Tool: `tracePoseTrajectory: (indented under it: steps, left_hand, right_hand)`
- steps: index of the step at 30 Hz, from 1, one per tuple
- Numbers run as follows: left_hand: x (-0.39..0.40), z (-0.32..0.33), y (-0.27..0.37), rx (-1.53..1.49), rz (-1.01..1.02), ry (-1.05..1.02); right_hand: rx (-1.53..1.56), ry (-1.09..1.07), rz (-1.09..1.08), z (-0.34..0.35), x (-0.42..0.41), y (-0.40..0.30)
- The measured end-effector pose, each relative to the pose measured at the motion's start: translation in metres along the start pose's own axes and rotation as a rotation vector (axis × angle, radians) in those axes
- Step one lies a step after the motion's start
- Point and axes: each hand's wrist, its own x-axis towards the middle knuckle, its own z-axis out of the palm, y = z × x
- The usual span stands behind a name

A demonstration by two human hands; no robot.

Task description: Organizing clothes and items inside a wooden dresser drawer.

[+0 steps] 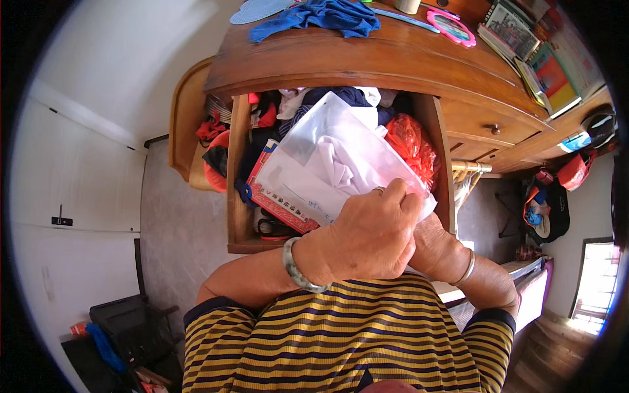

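Note:
Both my hands meet at the near right corner of a clear plastic bag [314,132] with folded white cloth [339,162] inside. My left hand [376,231] is closed on the bag's edge, with its back towards the camera. Partly hidden behind it, my right hand [432,238] is at the same corner; its fingertips cannot be seen. The bag lies slanting over an open wooden drawer [237,216] full of clothes. Under its left side is a red and white printed box or packet [280,209]. A knotted red plastic bag [413,147] sits at the drawer's right side.
Above the drawer, the wooden dresser top [393,59] holds a blue cloth [319,18], a pink-framed mirror [451,28] and books [553,78]. A curved wooden piece [184,118] stands left of the drawer. A black bag [557,213] hangs or stands at far right.

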Motion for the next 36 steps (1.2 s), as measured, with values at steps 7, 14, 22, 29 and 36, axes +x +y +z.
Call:
tracePoseTrajectory:
  steps: [7,14,22,29,36]
  left_hand:
    - [0.002,0.019,-0.008,-0.093,0.168,0.343]
    - [0.0,0.026,-0.009,-0.088,0.184,0.333]
    - [-0.007,0.015,-0.016,-0.133,0.126,0.331]
    - [-0.013,0.018,-0.026,-0.138,0.101,0.283]
    - [-0.013,0.012,-0.03,-0.266,0.11,0.242]
  right_hand:
    - [0.0,0.145,-0.05,0.007,0.019,0.014]
    - [0.009,0.319,-0.082,0.027,0.075,0.006]
    - [-0.004,0.469,-0.118,0.026,0.044,0.025]
    - [0.062,0.266,-0.061,0.026,0.02,0.019]
    - [0.316,0.157,0.006,0.026,0.015,0.026]
